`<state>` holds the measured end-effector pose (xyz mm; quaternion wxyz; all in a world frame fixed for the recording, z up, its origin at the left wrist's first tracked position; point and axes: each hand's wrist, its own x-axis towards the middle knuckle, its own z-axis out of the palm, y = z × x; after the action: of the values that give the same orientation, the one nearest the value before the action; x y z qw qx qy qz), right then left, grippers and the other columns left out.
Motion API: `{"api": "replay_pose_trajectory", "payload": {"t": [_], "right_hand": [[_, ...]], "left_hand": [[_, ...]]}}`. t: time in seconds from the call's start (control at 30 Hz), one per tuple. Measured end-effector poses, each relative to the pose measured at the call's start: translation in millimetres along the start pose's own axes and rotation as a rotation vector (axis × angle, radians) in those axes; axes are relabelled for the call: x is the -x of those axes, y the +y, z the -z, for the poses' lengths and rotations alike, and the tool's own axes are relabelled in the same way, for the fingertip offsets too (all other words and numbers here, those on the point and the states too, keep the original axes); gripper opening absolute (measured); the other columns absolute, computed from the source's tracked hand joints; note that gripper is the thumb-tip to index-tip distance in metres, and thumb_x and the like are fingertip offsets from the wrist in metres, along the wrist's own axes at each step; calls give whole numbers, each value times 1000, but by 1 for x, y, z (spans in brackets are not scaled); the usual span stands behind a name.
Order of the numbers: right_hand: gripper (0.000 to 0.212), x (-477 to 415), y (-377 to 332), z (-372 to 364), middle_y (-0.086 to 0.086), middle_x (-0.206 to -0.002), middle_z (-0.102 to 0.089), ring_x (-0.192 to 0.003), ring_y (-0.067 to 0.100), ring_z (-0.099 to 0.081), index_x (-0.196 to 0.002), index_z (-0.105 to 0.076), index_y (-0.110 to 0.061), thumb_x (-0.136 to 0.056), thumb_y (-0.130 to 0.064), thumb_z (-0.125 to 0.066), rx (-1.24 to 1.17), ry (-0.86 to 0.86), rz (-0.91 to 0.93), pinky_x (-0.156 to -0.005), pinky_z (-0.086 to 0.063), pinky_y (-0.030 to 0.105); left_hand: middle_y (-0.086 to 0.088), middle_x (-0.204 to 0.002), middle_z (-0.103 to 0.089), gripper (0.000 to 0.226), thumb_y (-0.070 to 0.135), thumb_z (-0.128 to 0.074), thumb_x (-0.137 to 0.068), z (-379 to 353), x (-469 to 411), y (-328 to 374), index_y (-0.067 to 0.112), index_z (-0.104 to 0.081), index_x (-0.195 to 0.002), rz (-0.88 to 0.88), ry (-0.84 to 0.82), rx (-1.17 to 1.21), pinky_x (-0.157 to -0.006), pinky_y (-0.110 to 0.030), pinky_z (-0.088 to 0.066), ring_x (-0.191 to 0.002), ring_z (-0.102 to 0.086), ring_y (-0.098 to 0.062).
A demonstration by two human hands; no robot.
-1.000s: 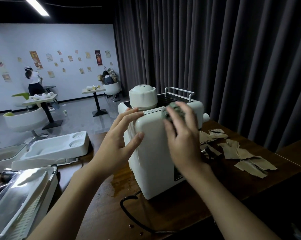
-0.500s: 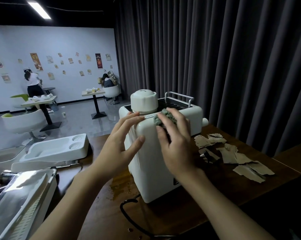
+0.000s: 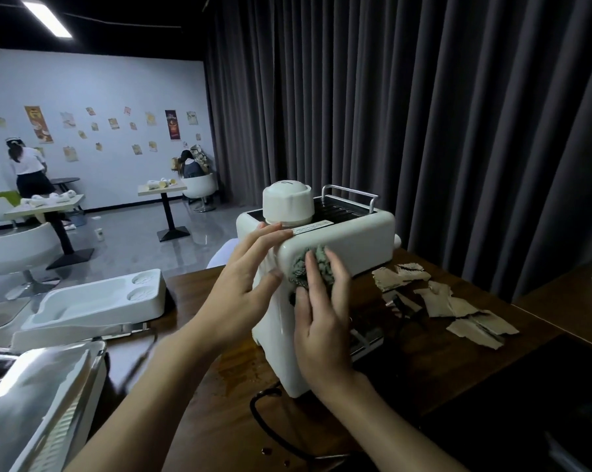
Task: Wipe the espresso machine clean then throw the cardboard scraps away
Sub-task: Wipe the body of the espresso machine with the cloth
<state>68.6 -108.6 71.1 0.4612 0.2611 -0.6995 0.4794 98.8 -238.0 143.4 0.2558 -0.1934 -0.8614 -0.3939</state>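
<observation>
Forearms come in low, and a black power cord (image 3: pixel 260 413) loops on the dark wooden worktop (image 3: pixel 424 369) just under them, beside a wet patch (image 3: pixel 240 366). My right hand (image 3: pixel 321 321) lies fingers-flat on a bunched grey-green cloth (image 3: pixel 316 264), pressing it into the rounded upper corner of the espresso machine (image 3: pixel 355 247). My left hand (image 3: pixel 243 284) is spread, fingertips on the top edge and thumb on the side panel, bracing.

The machine stands upright in the middle of the worktop. Its narrow cord end faces me, and its long top runs away to the right. What looks like the drip grille faces right, towards the scraps.

I judge the shell stiff, glossy and slippery. It looks hefty too, yet it could skate on that wet wood, so the top corner is the place to steady it. The cloth is soft and moulds to the curve.

Beyond my fingers sit the white cap (image 3: pixel 287 202) and a chrome rail (image 3: pixel 350 192). The cardboard scraps (image 3: pixel 451 304) lie scattered to the right, thin, ragged and surely light: sweep them together, then pinch. A white foam tray (image 3: pixel 93 298) sits off left.
</observation>
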Motion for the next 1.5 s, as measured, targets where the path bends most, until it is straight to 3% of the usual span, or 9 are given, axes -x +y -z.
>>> {"api": "replay_pose_trajectory", "payload": {"t": [0.2,0.3,0.5,0.73,0.87,0.97,1.1,1.27,1.5], "right_hand": [[41,-40,37,25,12,-143,-41,-133,-6,-28,-138,-52,-8,-97,-8,-52,40,183,-244,-110,-23,6],[40,-49,41,25,11,-145,-39,-132,0,-30,-139,-50,-9,-99,-11,-51,45,255,-358,-109,-25,7],[42,-14,20,25,5,-142,-40,-136,9,-36,-135,-55,-12,-94,-19,-52,9,-23,-22,-113,-33,22],[38,-113,63,66,8,-128,-52,-120,9,-48,-121,-66,-3,-85,7,-62,38,4,28,-106,-42,28],[33,-150,78,69,-1,-121,-55,-112,8,-53,-115,-70,-6,-85,0,-61,26,-240,103,-100,-43,25],[30,-148,82,67,-1,-120,-58,-111,14,-56,-110,-72,-8,-84,-6,-57,36,-319,195,-98,-46,31],[35,-145,82,71,2,-121,-58,-115,17,-55,-111,-71,-7,-89,-24,-49,40,-378,262,-99,-45,32],[45,-145,77,71,2,-117,-60,-114,17,-53,-106,-73,-10,-92,-47,-51,86,-410,250,-96,-44,31],[30,-146,75,63,2,-108,-63,-104,16,-56,-98,-73,-10,-89,-33,-57,96,-365,262,-91,-43,25]], "left_hand": [[21,-152,-35,50,12,-52,-99,1,-2,0,36,-47,-142,21,-11,-29,-122,-48,-26,-148,-21,-1],[23,-150,-36,51,9,-55,-98,1,-2,1,37,-48,-141,18,-6,-43,-122,-46,-26,-147,-22,1],[30,-143,-41,45,15,-56,-98,3,-4,8,40,-53,-135,17,29,-85,-118,-42,-32,-143,-29,2],[28,-123,-53,28,50,-55,-92,16,-27,25,45,-59,-119,36,178,-141,-91,-18,-41,-119,-49,10],[25,-129,-49,47,41,-69,-89,16,-62,30,37,-50,-133,142,273,-134,-91,-15,-39,-111,-49,18],[16,-141,-51,68,43,-76,-83,14,-86,26,30,-46,-143,239,175,-90,-95,-14,-40,-121,-52,2],[11,-127,-63,60,21,-79,-82,8,-97,21,22,-53,-136,246,182,-28,-91,-12,-49,-110,-62,5],[11,-118,-67,67,27,-81,-70,5,-97,16,18,-56,-132,256,243,102,-74,-17,-54,-98,-68,0],[6,-101,-65,56,33,-84,-62,0,-99,12,24,-55,-109,225,319,82,-66,-14,-51,-85,-64,-1]]}}
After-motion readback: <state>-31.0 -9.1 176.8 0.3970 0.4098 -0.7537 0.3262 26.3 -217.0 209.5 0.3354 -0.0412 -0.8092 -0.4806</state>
